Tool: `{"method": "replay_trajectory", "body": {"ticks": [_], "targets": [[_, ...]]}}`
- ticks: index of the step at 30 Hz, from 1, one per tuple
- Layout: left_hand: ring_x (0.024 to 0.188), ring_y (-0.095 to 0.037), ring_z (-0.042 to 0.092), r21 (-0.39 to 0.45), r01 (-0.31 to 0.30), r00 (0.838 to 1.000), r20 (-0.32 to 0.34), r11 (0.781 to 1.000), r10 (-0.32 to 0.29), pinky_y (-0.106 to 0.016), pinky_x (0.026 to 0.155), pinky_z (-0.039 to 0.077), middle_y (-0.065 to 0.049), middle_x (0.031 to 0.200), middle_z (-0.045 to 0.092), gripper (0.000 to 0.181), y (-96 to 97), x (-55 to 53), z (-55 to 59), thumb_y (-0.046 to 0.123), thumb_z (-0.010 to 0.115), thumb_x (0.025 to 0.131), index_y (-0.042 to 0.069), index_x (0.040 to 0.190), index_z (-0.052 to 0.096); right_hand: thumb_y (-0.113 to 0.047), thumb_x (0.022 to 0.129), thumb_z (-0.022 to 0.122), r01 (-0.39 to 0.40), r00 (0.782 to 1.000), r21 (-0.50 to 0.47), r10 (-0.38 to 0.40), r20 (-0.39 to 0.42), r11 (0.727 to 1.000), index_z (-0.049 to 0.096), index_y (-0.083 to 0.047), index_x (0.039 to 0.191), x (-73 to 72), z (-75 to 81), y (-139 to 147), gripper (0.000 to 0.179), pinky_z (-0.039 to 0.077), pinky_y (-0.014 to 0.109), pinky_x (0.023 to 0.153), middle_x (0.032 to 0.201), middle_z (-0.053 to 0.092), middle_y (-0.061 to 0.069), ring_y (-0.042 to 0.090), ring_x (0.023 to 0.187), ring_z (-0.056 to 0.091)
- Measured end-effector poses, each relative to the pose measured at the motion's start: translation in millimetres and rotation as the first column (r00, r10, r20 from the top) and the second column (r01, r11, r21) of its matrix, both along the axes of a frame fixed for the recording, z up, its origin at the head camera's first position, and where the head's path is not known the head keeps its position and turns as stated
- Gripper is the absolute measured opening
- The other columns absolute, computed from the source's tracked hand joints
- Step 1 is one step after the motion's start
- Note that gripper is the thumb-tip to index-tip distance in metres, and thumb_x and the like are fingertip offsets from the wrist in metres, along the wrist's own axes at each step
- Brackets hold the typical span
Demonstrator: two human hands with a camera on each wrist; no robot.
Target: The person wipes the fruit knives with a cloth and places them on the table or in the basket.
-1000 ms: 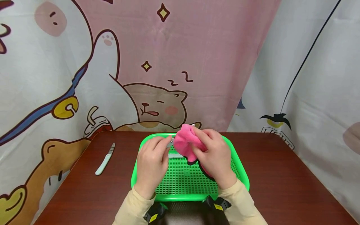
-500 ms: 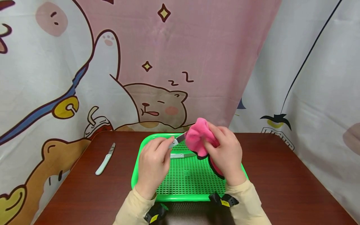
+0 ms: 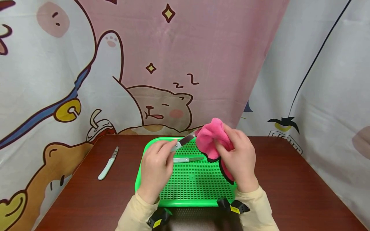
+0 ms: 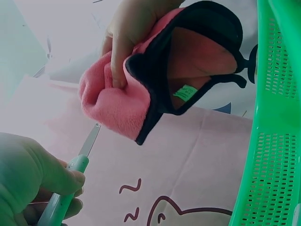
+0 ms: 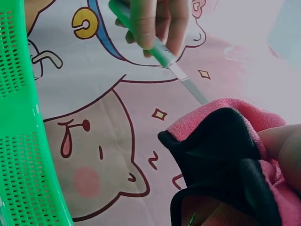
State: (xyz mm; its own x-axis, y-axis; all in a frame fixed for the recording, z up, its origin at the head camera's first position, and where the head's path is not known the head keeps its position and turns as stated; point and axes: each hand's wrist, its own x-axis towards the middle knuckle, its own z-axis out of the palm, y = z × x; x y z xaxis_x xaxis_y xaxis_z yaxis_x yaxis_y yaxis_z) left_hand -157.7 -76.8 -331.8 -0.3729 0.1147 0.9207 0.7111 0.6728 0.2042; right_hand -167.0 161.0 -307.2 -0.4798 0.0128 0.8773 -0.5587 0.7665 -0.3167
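My left hand [image 3: 157, 165] grips the pale handle of a small knife [image 3: 177, 146] over the far left part of the green basket. The blade [image 4: 89, 140] is bare and points up and to the right. In my right hand [image 3: 240, 157] is a bunched pink cloth [image 3: 212, 139] with black edging, pinched between thumb and fingers. The cloth sits just off the blade tip; the left wrist view shows a small gap there. Its dark-edged underside [image 5: 216, 141] hangs open toward the right wrist camera. A second pale-handled knife [image 3: 188, 159] lies in the basket, its left end hidden behind my left hand.
The green mesh basket [image 3: 185, 203] stands on the brown table [image 3: 289, 179] beneath both hands. Left of it lies another pale-handled knife [image 3: 108, 166] on the tabletop. A printed curtain [image 3: 216, 64] hangs behind the table's far edge.
My right hand has drawn the cloth right and slightly up along the blade and off its tip, baring the metal. My left hand has stayed nearly still with the knife.
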Motion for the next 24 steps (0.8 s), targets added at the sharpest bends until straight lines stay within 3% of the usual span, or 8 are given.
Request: {"method": "replay_trajectory", "body": {"ticks": [6, 13, 24], "targets": [[0.085, -0.027, 0.063, 0.009, -0.013, 1.000, 0.003, 1.000, 0.013, -0.042, 0.074, 0.054, -0.010, 0.096, 0.067, 0.029, -0.4, -1.1, 0.3, -0.006, 0.074, 0.082, 0.004, 0.109, 0.074, -0.009, 0.076, 0.081, -0.052, 0.998, -0.008, 0.052, -0.020, 0.999, 0.072, -0.012, 0.120, 6.5, 1.6, -2, 0.045, 0.046, 0.042, 0.067, 0.096, 0.067, 0.010, 0.027, 0.084, 0.060], [0.087, -0.027, 0.063, 0.010, -0.021, 1.000, 0.005, 1.000, 0.021, -0.042, 0.077, 0.054, -0.010, 0.096, 0.067, 0.027, -0.1, -1.9, 0.0, -0.006, 0.073, 0.082, 0.003, 0.108, 0.074, -0.008, 0.075, 0.075, -0.143, 0.987, 0.090, 0.149, -0.064, 0.986, 0.072, -0.010, 0.119, 7.9, -3.8, -21, 0.044, 0.051, 0.043, 0.066, 0.096, 0.066, 0.010, 0.027, 0.083, 0.061], [0.088, -0.027, 0.064, 0.015, -0.009, 1.000, 0.013, 1.000, 0.009, -0.042, 0.076, 0.054, -0.009, 0.095, 0.067, 0.028, 2.3, -1.4, -0.4, -0.006, 0.066, 0.084, 0.004, 0.109, 0.074, -0.009, 0.075, 0.075, -0.141, 0.987, 0.149, 0.150, -0.052, 0.979, 0.074, -0.016, 0.119, 6.4, -13.5, -40, 0.044, 0.051, 0.039, 0.060, 0.096, 0.066, 0.008, 0.025, 0.082, 0.062]]}}
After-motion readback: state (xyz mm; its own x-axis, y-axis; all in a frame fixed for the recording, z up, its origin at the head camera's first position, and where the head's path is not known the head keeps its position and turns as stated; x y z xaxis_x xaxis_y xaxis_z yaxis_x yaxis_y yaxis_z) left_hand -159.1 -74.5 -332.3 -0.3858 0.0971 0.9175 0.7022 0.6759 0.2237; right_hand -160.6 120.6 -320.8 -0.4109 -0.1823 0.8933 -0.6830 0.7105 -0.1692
